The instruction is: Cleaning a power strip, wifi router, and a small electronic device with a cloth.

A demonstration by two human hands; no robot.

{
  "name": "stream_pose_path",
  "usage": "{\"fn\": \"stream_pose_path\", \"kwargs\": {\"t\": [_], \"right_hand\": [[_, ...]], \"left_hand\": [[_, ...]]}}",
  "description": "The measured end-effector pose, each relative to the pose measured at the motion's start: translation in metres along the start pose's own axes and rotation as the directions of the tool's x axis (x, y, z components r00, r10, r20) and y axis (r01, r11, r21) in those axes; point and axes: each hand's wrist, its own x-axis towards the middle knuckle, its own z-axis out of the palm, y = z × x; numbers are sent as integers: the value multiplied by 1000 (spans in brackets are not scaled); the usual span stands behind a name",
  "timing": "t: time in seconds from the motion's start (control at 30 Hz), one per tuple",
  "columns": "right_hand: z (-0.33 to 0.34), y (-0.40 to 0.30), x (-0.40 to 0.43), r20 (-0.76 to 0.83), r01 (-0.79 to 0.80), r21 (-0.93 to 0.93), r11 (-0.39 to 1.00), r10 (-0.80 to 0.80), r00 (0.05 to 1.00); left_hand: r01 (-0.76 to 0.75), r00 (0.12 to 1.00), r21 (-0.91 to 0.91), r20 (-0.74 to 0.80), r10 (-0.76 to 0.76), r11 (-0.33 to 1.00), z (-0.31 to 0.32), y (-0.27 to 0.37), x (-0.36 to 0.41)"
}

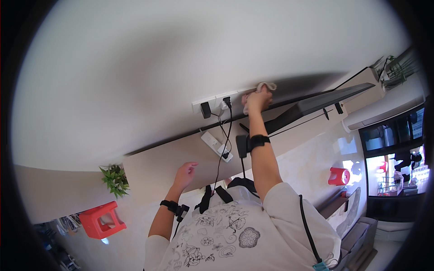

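Observation:
My right hand point(259, 101) presses a pale cloth point(266, 86) against the white wall, at the right end of a row of wall sockets point(219, 100). Part of the cloth is hidden by my fingers. Plugged into those sockets are a black power adapter point(205, 110) and a black plug point(227, 100), with cables running down. My left hand point(186, 174) hangs above the low cabinet point(152, 166), holding nothing, its fingers loosely curled and partly apart. A white power strip point(217, 146) lies on the cabinet top between my two arms.
A television point(335, 98) stands on the cabinet just right of my right forearm. A green potted plant point(115, 180) is at the cabinet's left end. Red plastic stools stand at left point(101, 220) and right point(339, 176). A sofa point(359, 233) is at lower right.

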Motion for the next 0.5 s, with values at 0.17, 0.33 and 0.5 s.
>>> {"fn": "stream_pose_path", "kwargs": {"t": [0.17,0.33,0.5], "right_hand": [[3,-8,-61,272,433,-444,785,-342,899],[15,-17,-96,406,661,-535,525,-526,747],[14,-39,-127,637,839,-365,403,-549,541]], "left_hand": [[-56,998,45,13,55,997,5,14,10],[-126,991,45,51,124,991,11,39,27],[-199,980,36,38,197,979,14,50,38]]}}
